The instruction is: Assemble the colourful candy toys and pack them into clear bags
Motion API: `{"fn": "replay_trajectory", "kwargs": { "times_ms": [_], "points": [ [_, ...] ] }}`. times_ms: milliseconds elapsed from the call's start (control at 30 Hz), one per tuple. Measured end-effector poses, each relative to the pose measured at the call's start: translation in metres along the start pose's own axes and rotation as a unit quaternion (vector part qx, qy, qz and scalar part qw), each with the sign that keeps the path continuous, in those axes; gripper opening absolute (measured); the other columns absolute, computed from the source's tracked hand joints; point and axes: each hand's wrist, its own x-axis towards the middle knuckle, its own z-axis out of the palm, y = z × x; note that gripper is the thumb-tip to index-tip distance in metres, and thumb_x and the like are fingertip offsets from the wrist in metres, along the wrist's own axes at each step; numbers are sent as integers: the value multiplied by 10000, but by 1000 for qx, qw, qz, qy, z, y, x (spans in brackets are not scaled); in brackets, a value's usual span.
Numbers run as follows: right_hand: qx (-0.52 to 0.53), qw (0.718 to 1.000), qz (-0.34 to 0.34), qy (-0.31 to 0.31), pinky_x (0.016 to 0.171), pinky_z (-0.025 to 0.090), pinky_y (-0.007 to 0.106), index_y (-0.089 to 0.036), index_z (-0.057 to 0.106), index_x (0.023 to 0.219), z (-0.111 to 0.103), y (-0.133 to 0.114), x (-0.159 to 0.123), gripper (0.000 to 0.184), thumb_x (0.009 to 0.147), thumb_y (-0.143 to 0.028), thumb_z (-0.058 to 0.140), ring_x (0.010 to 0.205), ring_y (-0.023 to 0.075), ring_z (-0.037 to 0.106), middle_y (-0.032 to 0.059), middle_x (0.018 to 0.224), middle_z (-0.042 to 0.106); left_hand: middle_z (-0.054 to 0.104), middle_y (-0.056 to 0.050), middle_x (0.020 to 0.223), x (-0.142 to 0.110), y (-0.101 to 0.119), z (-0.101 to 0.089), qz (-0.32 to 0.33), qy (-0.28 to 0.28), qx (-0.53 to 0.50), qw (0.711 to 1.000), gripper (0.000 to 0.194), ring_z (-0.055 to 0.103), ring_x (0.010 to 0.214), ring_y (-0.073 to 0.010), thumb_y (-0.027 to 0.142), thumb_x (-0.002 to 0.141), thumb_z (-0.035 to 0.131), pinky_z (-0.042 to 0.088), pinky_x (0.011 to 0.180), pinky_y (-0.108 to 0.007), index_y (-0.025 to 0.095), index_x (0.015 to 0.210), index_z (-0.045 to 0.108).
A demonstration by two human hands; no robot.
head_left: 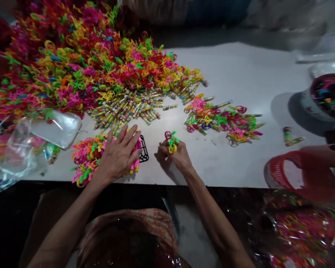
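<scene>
My left hand [123,150] lies flat, fingers spread, over a black rack [144,149] filled with rows of small pink, green and yellow plastic pieces [86,158]. Most of the rack is hidden under the pieces and the hand; its right end shows bare. To the right of the rack, my right hand [177,154] is closed on a few small plastic toys [172,142] in green, yellow and magenta, held just above the white table. Past my hands lies a heap of thin clear tubes with colourful filling [128,108].
A large pile of bright plastic pieces [80,63] covers the back left. A smaller cluster [226,121] lies right of centre. Clear plastic bags [13,149] are at the left. At the right stand a red basket [284,171], touched by another person's arm, and a filled tub [309,98].
</scene>
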Motion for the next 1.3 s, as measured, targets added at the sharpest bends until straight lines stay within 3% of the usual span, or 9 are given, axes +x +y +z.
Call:
{"fn": "replay_trajectory", "kwargs": {
  "times_ms": [200,400,800,900,1000,1067,1133,1200,1300],
  "points": [
    [-10,995,-58,-80,572,450,268,-188,577,711,44,12,-12,168,705,-334,660,618,149,558,-2,676,597,336,-82,1546,0,-1,0,7,-1,4,1000,526,238,1452,-272,409,980,268,142,1161,-552,216,1464,343],
    [-214,956,-167,-113,610,397,255,-194,538,610,42,13,-13,168,765,-209,604,654,143,518,14,714,551,339,-88,1544,0,0,-1,4,-3,-7,1000,519,244,1450,-272,397,984,261,138,1160,-550,209,1460,349],
    [-450,866,-128,-178,658,413,294,-177,649,948,62,-22,-28,177,825,-140,528,775,203,599,97,983,645,338,-100,1543,-1,-4,2,8,0,5,1000,557,262,1440,-305,484,968,276,169,1135,-590,228,1454,367],
    [-401,885,-153,-182,670,441,271,-187,674,941,34,-25,-17,175,803,-142,577,783,181,606,64,938,653,368,-99,1527,-3,-4,5,19,22,-2,1000,521,279,1431,-319,483,958,322,177,1126,-601,259,1414,438],
    [-426,895,-135,-10,691,455,277,-176,692,973,-33,-36,8,229,787,-115,574,801,184,609,75,949,650,385,-94,1518,-5,-5,9,34,37,-15,999,494,291,1425,-324,449,956,343,199,1115,-608,266,1400,459],
    [-495,851,-95,150,723,453,308,-163,706,945,-81,-49,26,249,806,-92,512,835,207,612,108,1003,644,377,-98,1521,-6,-4,9,36,39,-15,998,489,301,1418,-336,432,959,337,210,1102,-623,255,1397,466],
    [-549,806,-67,212,729,443,322,-161,715,901,-112,-61,43,277,820,-85,461,844,222,616,126,1019,648,371,-102,1523,-6,-3,8,36,38,-9,999,484,305,1415,-342,418,963,329,222,1095,-622,242,1388,478],
    [-582,783,-54,211,715,434,317,-165,716,864,-121,-69,57,282,842,-110,441,840,227,622,129,988,664,379,-99,1518,-6,-1,8,36,39,-3,999,476,308,1413,-342,403,964,329,230,1095,-611,237,1381,488],
    [-606,781,-30,145,678,424,309,-171,711,804,-101,-71,73,232,864,-257,504,823,247,631,127,853,682,391,-92,1511,-6,-1,9,41,49,2,998,472,307,1414,-340,397,962,341,232,1099,-598,241,1382,489]
  ]
}}
